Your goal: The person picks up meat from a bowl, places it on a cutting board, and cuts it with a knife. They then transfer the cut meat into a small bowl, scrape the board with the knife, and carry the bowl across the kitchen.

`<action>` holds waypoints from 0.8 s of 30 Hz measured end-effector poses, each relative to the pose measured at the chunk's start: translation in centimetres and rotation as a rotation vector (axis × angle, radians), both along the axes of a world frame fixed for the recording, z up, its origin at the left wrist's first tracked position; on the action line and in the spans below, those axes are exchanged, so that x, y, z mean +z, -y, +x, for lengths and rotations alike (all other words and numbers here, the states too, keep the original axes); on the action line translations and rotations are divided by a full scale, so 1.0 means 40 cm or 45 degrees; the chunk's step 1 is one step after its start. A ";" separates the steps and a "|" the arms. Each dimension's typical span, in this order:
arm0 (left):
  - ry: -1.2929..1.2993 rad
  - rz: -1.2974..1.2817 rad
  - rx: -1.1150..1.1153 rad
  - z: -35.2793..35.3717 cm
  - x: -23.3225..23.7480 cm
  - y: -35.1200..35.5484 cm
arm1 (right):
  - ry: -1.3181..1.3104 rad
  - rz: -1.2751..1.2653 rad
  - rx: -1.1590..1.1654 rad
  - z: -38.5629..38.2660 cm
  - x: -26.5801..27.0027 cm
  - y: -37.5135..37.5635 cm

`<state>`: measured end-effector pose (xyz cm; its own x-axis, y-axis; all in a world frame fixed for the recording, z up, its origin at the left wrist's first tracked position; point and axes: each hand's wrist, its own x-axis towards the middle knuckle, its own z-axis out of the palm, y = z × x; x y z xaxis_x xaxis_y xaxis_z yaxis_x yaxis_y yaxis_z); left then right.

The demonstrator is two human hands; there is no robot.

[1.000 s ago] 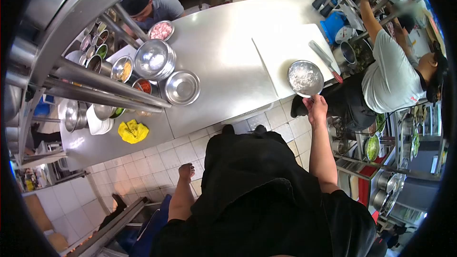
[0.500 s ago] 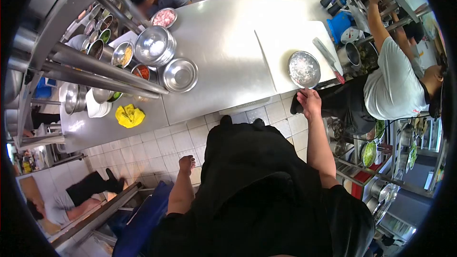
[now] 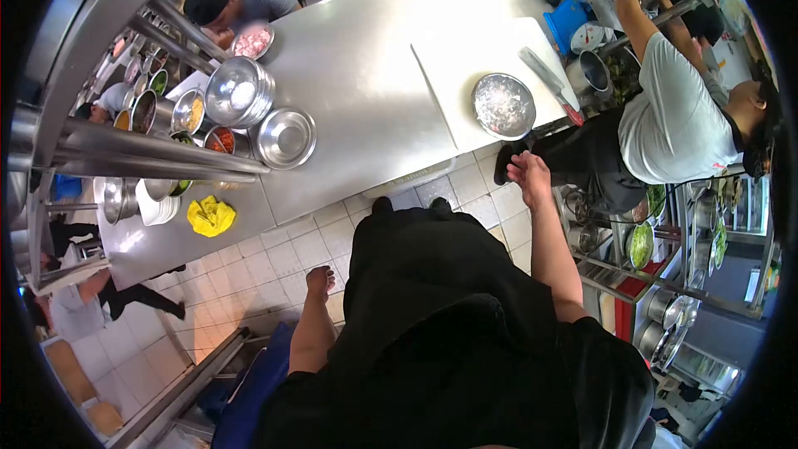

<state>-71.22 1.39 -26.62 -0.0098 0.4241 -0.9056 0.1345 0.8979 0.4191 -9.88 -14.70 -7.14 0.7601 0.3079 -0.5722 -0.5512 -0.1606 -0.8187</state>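
My right hand [image 3: 529, 179] is just off the near edge of a white cutting board, its fingers spread and loosely bent with nothing in them. Just beyond the fingertips a metal bowl [image 3: 503, 106] sits on the board [image 3: 449, 58], holding white, powdery-looking contents. To the right of the bowl lies a knife [image 3: 544, 75] with a broad blade and a red handle. Low at my left side hangs my left hand [image 3: 321, 281], empty, over the tiled floor, its fingers loosely curled and slightly apart.
Stacked metal bowls [image 3: 239, 91], a shallow metal bowl [image 3: 286, 138] and a yellow cloth [image 3: 211, 215] are on the steel table [image 3: 349, 116]. Metal posts [image 3: 158, 150] cross the left side. A co-worker in a white shirt [image 3: 673, 116] stands close on the right; others work around the table.
My right hand has come away from the bowl's rim and its fingers have spread. The view has shifted, so the table appears further left and up. At the lower left a person has moved.
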 end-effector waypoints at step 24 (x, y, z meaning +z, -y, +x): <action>-0.032 -0.009 -0.141 -0.001 -0.016 -0.061 | 1.117 -1.057 1.773 -0.240 -0.501 0.685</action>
<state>-71.27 3.81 -27.26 0.0141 0.4178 -0.9084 0.2430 0.8799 0.4084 -19.49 -42.10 -27.18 0.3599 0.7785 -0.5143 0.8086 -0.5353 -0.2444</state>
